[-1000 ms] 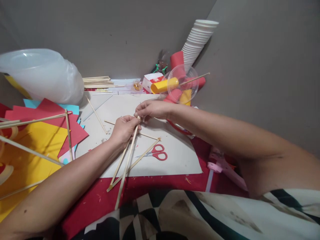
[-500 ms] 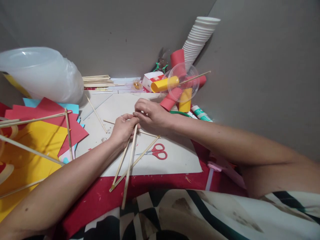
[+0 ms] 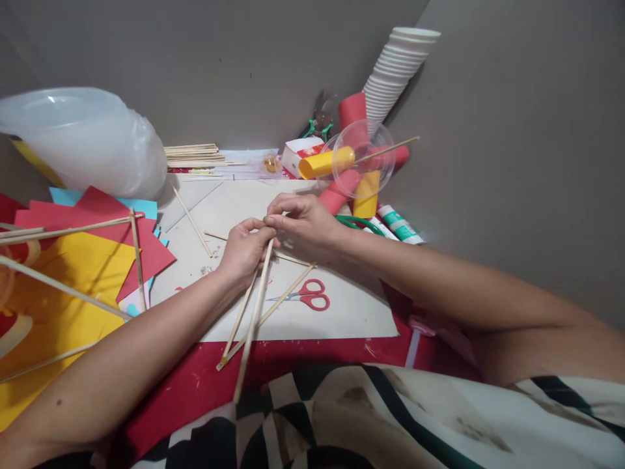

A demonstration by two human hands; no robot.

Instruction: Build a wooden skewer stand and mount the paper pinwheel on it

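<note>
Over the white board (image 3: 351, 319) my left hand (image 3: 247, 251) is closed around the top end of a wooden stick (image 3: 256, 312), which slants down toward my lap. My right hand (image 3: 305, 218) meets it there, thumb and fingers pinched at the stick's end; anything small between them is hidden. Beneath lie thinner sticks joined at a corner (image 3: 222, 365), forming part of a frame whose far side runs under my left hand. A pair of red-handled scissors (image 3: 315, 296) lies just right of the frame, its blades partly under one stick.
At left stand a stick structure (image 3: 137, 260) over red and yellow paper (image 3: 92, 267) and a large plastic-wrapped stack (image 3: 112, 143). Behind are a stick bundle (image 3: 193, 155), paper tubes (image 3: 327, 163), clear round lids (image 3: 364, 159) and stacked white cups (image 3: 400, 71) against the wall.
The stick's lower end has swung slightly left. Both hands stay together at its top, with only slight finger movement. The whole view has shifted a little.
</note>
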